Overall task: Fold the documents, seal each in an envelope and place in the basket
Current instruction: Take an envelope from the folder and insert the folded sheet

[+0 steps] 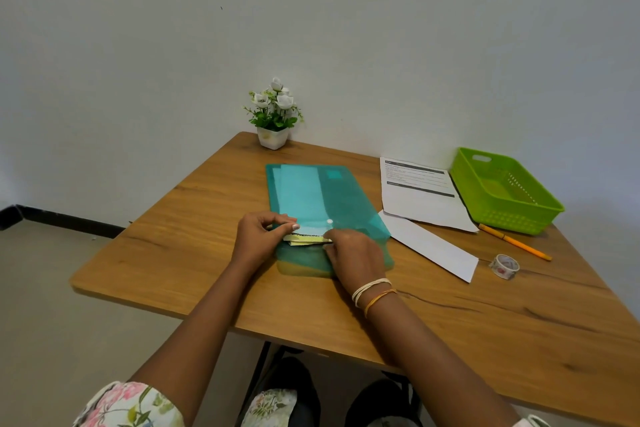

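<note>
**Both hands at the mouth of the teal folder**

Right now my left hand (258,240) and my right hand (355,258) meet at the near end of the teal plastic folder (341,199), which lies flat in the middle of the wooden table (166,253). Between them sits a thin yellowish stack of paper (304,238) with a dark line of print along its edge; I cannot read a word of it. My left thumb and fingers are curled and pinch the folder's flap just above that stack. My right fingers curl down onto the stack's right end, but my own knuckles hide the fingertips, so how they hold it is hard to make out. The near end of the folder is covered by my right hand and wrist, where I wear pale and orange bracelets (372,291).

Through the folder's tinted plastic I see paler sheets inside and a white snap button (329,221).

To the right, a white envelope (431,246) lies flat, touching the folder's right edge. Beyond it lies a printed document (422,198), unfolded, with dark header bars and lines of text too small to read. The green basket (540,208) stands just beside it at the far right, with nothing visible inside. A yellow pencil (514,242) lies in front of the basket, and a roll of patterned tape (504,266) near it.

A potted white flower (274,114) stands at the far edge against the wall.
</note>
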Demonstrator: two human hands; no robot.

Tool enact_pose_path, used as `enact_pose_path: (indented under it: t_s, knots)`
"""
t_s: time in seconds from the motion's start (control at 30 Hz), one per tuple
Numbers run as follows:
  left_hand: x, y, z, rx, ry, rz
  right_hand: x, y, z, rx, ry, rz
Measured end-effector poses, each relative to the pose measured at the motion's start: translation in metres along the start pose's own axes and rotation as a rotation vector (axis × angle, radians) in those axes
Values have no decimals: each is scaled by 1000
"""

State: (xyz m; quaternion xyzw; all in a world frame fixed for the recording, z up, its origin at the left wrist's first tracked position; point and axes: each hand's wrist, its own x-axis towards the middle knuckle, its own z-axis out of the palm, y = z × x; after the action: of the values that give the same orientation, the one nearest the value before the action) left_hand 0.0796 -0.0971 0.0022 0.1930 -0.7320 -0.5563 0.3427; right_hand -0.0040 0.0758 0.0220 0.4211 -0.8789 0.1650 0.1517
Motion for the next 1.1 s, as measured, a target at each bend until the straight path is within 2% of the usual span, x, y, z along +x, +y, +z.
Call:
enact_pose_path:
  t_s: [0.2, 0.4, 0.53, 0.73, 0.93, 1.1]
  knots:
    - [-1, 1, -1, -10, 34, 15, 2, -3, 5, -72, 22, -53]
    - [0, 0, 0, 58, 71, 17, -3, 4, 1, 164, 90, 117]
    - [-1, 0, 0, 80, 67, 15, -3, 8, -3, 270, 50, 209]
    - [-1, -2, -2, 135, 61, 26, -2, 18, -13, 486, 19, 92]
    - [-1, -3, -3, 192, 46, 43, -17, 28, -19, 614, 230, 45]
    - [-3, -4, -2, 230, 45, 66, -13, 28, -45, 745, 572, 110]
